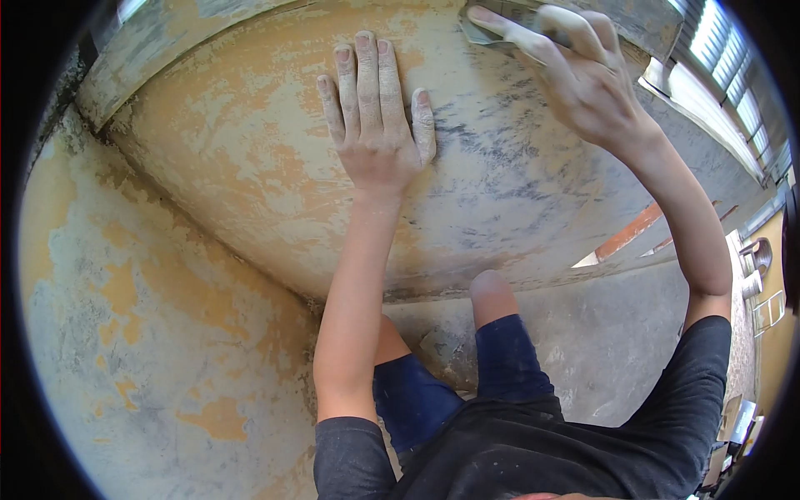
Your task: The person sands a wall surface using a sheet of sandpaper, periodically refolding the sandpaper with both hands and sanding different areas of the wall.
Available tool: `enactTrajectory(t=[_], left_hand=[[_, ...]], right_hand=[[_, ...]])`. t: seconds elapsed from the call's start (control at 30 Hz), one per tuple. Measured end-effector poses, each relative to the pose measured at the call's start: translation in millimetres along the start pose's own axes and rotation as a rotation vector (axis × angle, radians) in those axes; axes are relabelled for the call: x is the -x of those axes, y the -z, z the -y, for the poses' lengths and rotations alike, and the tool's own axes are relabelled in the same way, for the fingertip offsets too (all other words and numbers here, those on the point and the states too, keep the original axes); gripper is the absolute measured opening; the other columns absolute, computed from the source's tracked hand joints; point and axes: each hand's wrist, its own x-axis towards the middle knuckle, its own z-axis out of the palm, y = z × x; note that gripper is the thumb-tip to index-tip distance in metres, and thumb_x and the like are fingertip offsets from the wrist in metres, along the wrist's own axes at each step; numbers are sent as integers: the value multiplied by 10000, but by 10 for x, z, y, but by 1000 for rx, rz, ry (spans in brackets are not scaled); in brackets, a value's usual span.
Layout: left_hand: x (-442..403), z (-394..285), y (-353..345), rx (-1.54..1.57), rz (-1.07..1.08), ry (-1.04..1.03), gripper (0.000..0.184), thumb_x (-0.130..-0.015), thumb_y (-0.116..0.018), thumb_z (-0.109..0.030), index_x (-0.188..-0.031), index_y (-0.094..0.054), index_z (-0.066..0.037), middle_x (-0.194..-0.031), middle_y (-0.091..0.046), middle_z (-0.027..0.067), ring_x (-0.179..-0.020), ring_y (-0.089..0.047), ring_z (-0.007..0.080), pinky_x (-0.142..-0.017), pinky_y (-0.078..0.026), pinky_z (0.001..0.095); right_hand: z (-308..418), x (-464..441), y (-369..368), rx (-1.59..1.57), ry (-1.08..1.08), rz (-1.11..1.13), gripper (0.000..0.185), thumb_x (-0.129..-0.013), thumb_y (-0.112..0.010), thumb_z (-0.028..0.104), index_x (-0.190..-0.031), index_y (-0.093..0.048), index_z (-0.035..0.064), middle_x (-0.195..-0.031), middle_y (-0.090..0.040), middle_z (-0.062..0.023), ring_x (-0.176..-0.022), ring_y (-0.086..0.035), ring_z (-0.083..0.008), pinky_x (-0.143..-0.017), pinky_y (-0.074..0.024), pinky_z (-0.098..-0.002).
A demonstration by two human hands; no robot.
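Note:
My left hand [375,125] lies flat on the patchy cream-and-orange wall [242,175], fingers stretched upward and thumb apart, holding nothing. Pale dust coats its fingers. Higher up and to the right, my right hand [583,71] is closed on a thin flat grey piece [479,32]. The index finger stretches out along this piece, which is pressed near the wall's upper edge. Much of the piece is hidden behind the fingers, so its exact kind is unclear. Dark scuff marks [500,167] cover the wall between and below my hands.
A second patchy wall [142,333] meets this one in a corner at left. A ledge [187,42] runs along the top. Slot-like openings [629,233] pierce the wall at right. Grey floor [608,333] lies below, and a white container [751,285] stands far right.

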Motion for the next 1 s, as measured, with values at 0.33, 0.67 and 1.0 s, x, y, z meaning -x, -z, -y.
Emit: enactTrajectory(t=[0.33,0.67,1.0], left_hand=[[0,4,-3,8,-22,0,586,-1056,-503,-306,-1545,-505,16,-1616,-486,197,-1544,-396,365,-1294,-234,511],[11,0,7,4,-17,-4,596,-1065,-498,-322,-1555,-492,17,-1618,-484,193,-1546,-393,359,-1294,-236,508],[45,28,1,41,-9,7,570,-1060,-486,-331,-1535,-535,-20,-1620,-495,156,-1552,-390,344,-1308,-216,515]], right_hand=[[11,112,15,-81,-93,1,306,-952,-600,154,-1237,-702,109,-1112,-517,-77,-1000,-470,-236,-892,-409,-359],[54,92,27,-191,-124,-26,437,-962,-584,147,-1381,-689,80,-1023,-478,-64,-974,-462,-233,-893,-385,-354],[14,19,-116,-78,-49,-204,285,-919,-625,173,-1184,-705,103,-1000,-529,-41,-1005,-491,-213,-857,-390,-343]])
